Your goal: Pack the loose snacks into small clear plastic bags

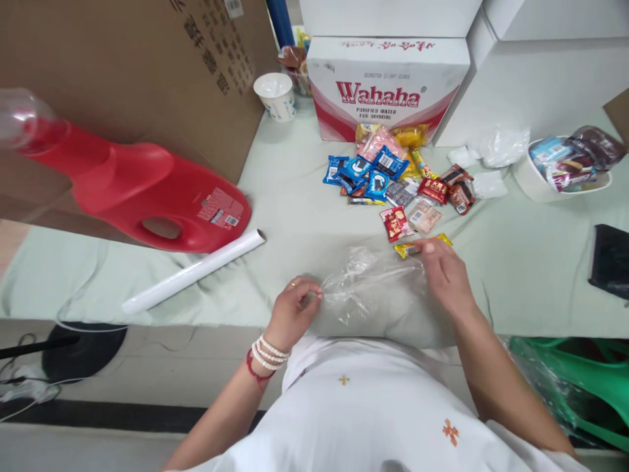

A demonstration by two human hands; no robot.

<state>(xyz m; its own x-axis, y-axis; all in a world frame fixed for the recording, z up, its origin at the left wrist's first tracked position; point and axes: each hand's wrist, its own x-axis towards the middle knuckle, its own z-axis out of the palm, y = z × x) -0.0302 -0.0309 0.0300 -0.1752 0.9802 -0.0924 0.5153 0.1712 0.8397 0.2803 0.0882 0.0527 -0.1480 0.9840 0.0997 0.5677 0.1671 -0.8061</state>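
Observation:
A crumpled clear plastic bag (356,282) lies at the front of the cloth-covered table. My left hand (297,305) pinches its left edge between thumb and fingers. Across from it, my right hand (447,275) has its fingers closed at a small yellow snack packet (407,250), covering its middle. The bag's right end reaches beneath those fingers; whether they also grip it is unclear. Just beyond are a red packet (397,223) and a pale pink packet (424,216). Behind them is a pile of small snacks, with several blue packets (377,185) on its left side.
A white roll (194,272) lies at left beside a large red bottle (162,190). A paper cup (276,97) stands near a Wahaha carton (388,92) at the back. On the right are a white snack-filled tub (538,187) and a dark flat object (609,262).

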